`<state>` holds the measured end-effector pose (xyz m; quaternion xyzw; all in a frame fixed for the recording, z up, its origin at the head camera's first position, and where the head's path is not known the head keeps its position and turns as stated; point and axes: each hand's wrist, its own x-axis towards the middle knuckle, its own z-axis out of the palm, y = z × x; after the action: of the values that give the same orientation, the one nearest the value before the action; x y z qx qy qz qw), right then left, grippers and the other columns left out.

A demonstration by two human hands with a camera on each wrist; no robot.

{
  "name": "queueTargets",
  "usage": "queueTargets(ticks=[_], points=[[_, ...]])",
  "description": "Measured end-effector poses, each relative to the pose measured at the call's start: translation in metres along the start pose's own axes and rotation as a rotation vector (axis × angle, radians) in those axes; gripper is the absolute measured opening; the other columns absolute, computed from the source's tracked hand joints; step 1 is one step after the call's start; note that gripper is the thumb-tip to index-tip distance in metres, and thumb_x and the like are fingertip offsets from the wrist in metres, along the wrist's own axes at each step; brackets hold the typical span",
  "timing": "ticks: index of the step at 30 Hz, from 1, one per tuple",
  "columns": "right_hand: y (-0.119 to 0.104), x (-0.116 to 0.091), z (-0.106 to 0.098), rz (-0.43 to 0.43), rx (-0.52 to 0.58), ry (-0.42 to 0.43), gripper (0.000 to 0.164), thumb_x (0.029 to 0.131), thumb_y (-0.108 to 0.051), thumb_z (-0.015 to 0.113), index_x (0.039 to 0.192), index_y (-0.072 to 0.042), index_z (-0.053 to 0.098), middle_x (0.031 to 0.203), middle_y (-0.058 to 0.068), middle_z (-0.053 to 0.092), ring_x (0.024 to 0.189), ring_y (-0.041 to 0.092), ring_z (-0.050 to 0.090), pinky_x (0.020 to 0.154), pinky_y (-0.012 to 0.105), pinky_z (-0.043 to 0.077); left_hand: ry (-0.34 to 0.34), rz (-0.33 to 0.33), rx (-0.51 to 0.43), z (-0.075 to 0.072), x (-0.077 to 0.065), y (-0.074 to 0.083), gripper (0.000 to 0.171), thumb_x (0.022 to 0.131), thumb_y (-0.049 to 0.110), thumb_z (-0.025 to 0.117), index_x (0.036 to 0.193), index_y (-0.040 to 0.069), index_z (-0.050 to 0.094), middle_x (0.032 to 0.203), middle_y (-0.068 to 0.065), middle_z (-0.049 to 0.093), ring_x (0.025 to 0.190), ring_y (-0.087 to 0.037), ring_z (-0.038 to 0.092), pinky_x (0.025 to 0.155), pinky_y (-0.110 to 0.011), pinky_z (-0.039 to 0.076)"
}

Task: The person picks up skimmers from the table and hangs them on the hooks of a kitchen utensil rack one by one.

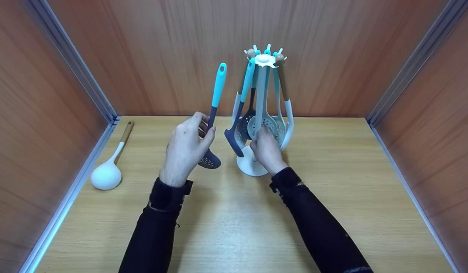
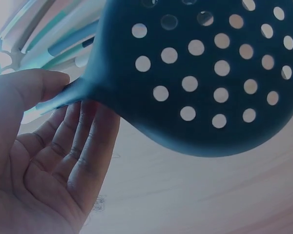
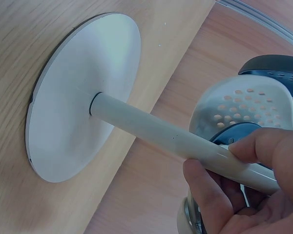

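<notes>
In the head view my left hand (image 1: 186, 145) pinches a dark skimmer (image 1: 211, 160) with a turquoise handle, held upright left of the utensil stand (image 1: 261, 100). The left wrist view shows thumb and fingers on the neck of the skimmer (image 2: 205, 139), just below its round perforated head. My right hand (image 1: 268, 149) grips the stand's pale pole (image 3: 146, 127), above its round white base (image 3: 83, 112). Around that pole hang several utensils, among them a dark-headed one with a turquoise handle (image 1: 247, 81) and a white one with a brown handle (image 1: 289, 119).
A white ladle (image 1: 106, 176) with a wooden handle lies at the left of the wooden table (image 1: 226, 227). Wood-patterned panels stand behind (image 1: 173, 57) and on both sides, with metal strips along their edges.
</notes>
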<state>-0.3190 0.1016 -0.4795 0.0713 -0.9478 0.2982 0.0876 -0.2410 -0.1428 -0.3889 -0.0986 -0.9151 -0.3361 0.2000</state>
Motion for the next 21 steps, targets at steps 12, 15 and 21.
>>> queueTargets(ticks=[12, 15, 21], points=[[-0.001, 0.001, 0.0, 0.009, -0.006, -0.004, 0.042, 0.111, -0.004, 0.069, 0.15, 0.006, 0.058, 0.132, 0.024, 0.072, 0.122, 0.039, 0.077, 0.105, 0.054, 0.067, 0.005, 0.07, -0.018, 0.005, -0.006, 0.017, 0.02, 0.113, 0.019, 0.078, 0.129, 0.007, 0.073, 0.112, -0.012, 0.086, 0.098, -0.027, 0.086, 0.082, -0.044, 0.074], [-0.001, 0.0, 0.0, 0.007, 0.003, -0.002, 0.042, 0.111, -0.004, 0.069, 0.15, 0.006, 0.058, 0.132, 0.024, 0.072, 0.122, 0.038, 0.077, 0.105, 0.054, 0.067, 0.009, 0.09, -0.013, 0.006, -0.007, 0.02, 0.02, 0.113, 0.019, 0.078, 0.128, 0.007, 0.074, 0.111, -0.011, 0.086, 0.097, -0.026, 0.086, 0.081, -0.043, 0.073], [0.0, -0.002, 0.001, -0.024, 0.01, 0.024, 0.036, 0.108, -0.002, 0.066, 0.143, 0.008, 0.06, 0.126, 0.024, 0.071, 0.111, 0.038, 0.075, 0.096, 0.054, 0.067, 0.021, 0.14, -0.026, 0.009, -0.007, 0.026, 0.019, 0.113, 0.018, 0.079, 0.127, 0.005, 0.073, 0.11, -0.012, 0.085, 0.096, -0.029, 0.086, 0.079, -0.043, 0.073]])
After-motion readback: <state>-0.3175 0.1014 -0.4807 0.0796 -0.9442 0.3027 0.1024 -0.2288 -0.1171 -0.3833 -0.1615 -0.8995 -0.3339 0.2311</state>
